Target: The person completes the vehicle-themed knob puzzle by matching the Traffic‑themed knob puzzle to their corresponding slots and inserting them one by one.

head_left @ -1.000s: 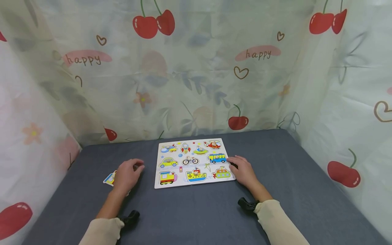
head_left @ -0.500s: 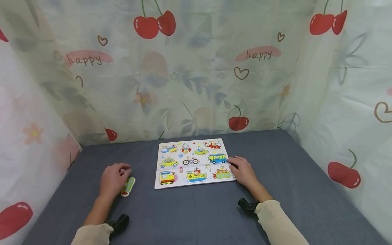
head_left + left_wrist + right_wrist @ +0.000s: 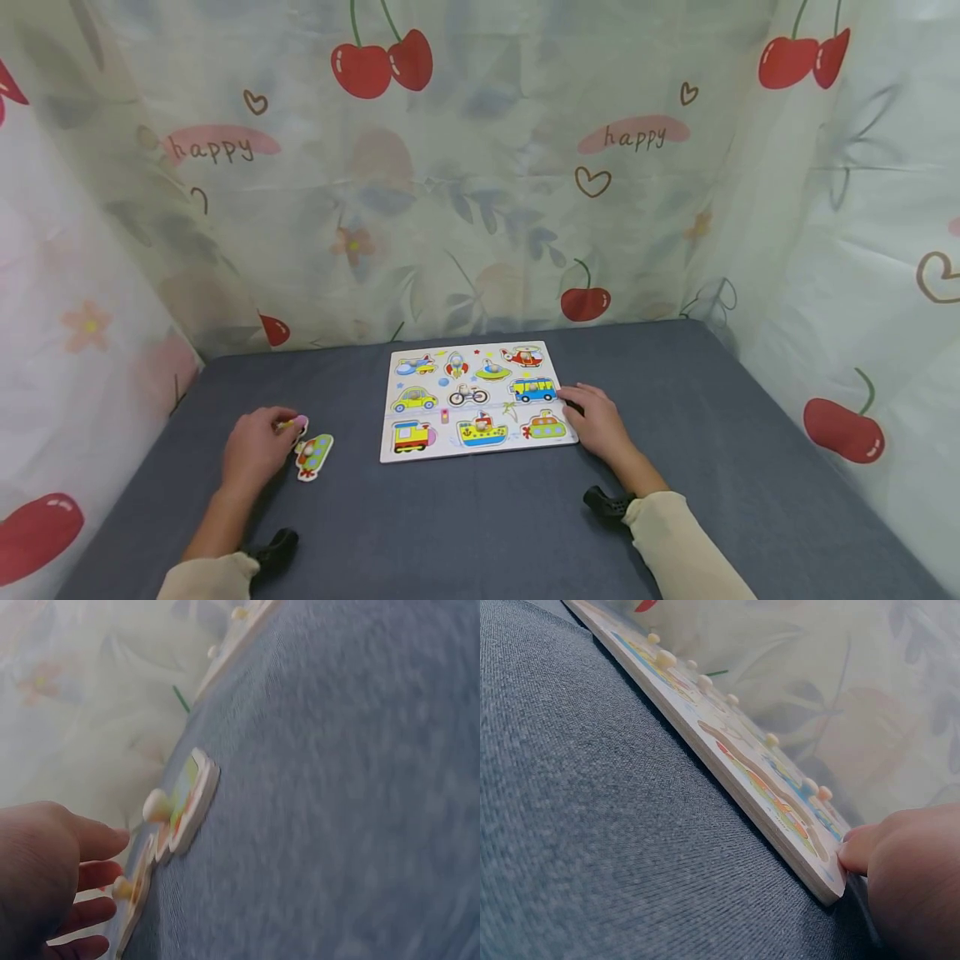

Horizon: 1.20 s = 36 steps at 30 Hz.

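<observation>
My left hand (image 3: 255,446) is at the table's left side, fingers loosely bent beside a wooden puzzle piece (image 3: 302,422) with a pink end, mostly hidden by the hand. In the left wrist view its knob (image 3: 121,888) is close to the fingertips, which are spread. Touching that piece lies a green submarine puzzle piece (image 3: 317,455), its knob (image 3: 157,805) upward. My right hand (image 3: 597,422) rests at the right edge of the puzzle board (image 3: 450,449), a digit touching its edge. The submarine recess (image 3: 761,787) has no knobbed piece in it.
Several knobbed pieces, among them a bus (image 3: 533,389) and a ship (image 3: 482,430), sit in the board. The train picture (image 3: 410,436) shows no knob. Dark grey cloth (image 3: 480,533) covers the table, with a printed curtain (image 3: 480,208) behind and at both sides.
My left hand has moved leftward, away from the board. The submarine piece, hidden under the hand at first, now shows, along with the second piece's pink end. The right hand has stayed put.
</observation>
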### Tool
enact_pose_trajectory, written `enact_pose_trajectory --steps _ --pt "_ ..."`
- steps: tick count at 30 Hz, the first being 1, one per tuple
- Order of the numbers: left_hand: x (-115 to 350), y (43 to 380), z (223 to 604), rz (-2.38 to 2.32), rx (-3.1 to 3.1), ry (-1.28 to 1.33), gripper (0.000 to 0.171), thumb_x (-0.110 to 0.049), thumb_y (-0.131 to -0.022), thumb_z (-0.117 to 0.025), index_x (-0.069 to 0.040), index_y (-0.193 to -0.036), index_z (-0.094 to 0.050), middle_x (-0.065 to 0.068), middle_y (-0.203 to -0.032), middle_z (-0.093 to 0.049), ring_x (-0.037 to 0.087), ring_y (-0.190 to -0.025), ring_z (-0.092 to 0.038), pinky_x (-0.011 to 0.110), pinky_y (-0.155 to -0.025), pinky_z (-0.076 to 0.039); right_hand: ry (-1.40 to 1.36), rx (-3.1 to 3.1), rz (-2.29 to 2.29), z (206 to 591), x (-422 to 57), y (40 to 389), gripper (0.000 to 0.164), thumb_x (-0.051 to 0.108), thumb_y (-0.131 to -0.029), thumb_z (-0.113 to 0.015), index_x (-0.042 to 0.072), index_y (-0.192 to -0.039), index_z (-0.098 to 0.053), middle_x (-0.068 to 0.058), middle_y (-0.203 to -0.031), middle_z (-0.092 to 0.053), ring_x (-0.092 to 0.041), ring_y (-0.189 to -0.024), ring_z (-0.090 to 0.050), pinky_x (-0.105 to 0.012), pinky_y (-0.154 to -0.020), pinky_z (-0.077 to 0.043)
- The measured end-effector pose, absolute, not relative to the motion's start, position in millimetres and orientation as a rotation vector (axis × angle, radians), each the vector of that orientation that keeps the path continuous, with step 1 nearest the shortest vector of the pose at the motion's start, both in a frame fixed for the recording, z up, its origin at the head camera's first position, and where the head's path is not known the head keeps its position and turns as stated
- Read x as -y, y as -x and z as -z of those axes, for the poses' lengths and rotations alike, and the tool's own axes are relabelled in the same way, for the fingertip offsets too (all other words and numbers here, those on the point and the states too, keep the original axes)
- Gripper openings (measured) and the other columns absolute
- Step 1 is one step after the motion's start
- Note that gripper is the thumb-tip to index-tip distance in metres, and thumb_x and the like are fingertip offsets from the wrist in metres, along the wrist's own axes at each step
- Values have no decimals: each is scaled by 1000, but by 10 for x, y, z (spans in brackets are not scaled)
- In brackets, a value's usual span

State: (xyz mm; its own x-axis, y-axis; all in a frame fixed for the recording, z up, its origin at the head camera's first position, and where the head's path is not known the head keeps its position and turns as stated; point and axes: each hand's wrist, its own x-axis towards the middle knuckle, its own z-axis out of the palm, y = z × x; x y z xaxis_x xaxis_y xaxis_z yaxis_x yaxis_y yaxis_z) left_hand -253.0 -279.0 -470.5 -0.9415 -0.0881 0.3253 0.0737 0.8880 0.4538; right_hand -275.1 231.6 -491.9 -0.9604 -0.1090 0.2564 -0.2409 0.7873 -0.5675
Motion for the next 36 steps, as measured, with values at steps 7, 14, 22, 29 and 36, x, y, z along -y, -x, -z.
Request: enact_pose_trajectory --steps 7,14,22,29,36 --pt "2868 2512 4706 650 2817 -75 26 -17 -88 -67 3 -105 -70 24 -102 -64 43 -94 -57 57 -80 -43 -252 2780 -916 4924 -2313 2759 35 12 -95 -62 5 -130 -63 -15 -133 -58 -37 -134 -39 -57 -107 -30" --pt "2882 2500 4694 638 2825 -135 26 -16 -87 -67 5 -103 -69 27 -101 -62 45 -94 -56 58 -81 -43 -255 2771 -921 4919 -2320 2746 35 11 -95 -62 4 -129 -63 -15 -133 -58 -37 -134 -39 -57 -107 -30" --pt "2858 2483 4669 631 2829 -244 26 -18 -85 -69 6 -97 -68 25 -93 -63 40 -83 -57 55 -74 -44 -255 2779 -936 4914 -2312 2747 36 12 -95 -62 5 -130 -62 -15 -134 -58 -37 -135 -38 -58 -107 -30" --pt "2857 2487 4665 611 2832 -245 25 -19 -85 -69 4 -95 -69 25 -94 -64 41 -83 -58 54 -74 -44 -254 2775 -925 4924 -2310 2751 36 12 -95 -61 4 -130 -62 -15 -134 -58 -37 -135 -39 -57 -107 -30" --pt "2836 2495 4644 624 2837 -293 26 -22 -86 -70 3 -96 -69 23 -93 -64 37 -81 -58 52 -71 -45 -254 2775 -916 4921 -2307 2752 36 12 -95 -61 4 -130 -62 -15 -134 -58 -37 -135 -39 -57 -107 -29"
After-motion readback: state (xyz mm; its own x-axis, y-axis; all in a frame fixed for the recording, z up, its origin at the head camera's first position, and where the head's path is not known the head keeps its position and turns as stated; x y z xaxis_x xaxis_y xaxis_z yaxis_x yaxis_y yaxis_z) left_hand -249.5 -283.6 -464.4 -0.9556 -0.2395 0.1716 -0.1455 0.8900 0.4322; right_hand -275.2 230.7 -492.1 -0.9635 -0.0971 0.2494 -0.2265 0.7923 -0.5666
